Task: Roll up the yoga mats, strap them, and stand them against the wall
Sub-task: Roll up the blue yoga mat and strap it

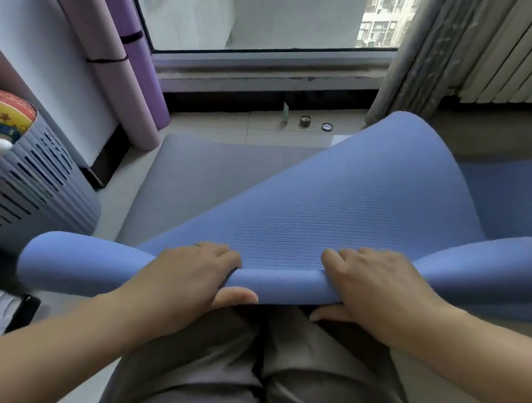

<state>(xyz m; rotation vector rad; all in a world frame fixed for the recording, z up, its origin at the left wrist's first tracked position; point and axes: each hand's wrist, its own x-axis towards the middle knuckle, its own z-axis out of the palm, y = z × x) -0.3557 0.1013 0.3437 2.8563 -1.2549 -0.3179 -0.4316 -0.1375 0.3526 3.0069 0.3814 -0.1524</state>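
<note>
1. Two hands hold the blue mat [343, 206] by its near edge, raised off the floor [268, 131] above the lap. The rest trails down toward the window.
2. It looks soft, light and floppy, with a ribbed, non-slip face. It would likely sag between holds, so it is best taken along the curled edge with the hands spread.
3. The grip of the left hand [185, 268] is clamped on that edge, fingers on top and thumb beneath.
4. The right hand [379, 287] clamps the same edge nearby.
5. Two strapped rolled mats [106, 56] lean on the wall [17, 9].

Blue mat [342, 212] partly rolled at near edge, two strapped mats [107, 50] — pink, purple — leaning on wall
</note>
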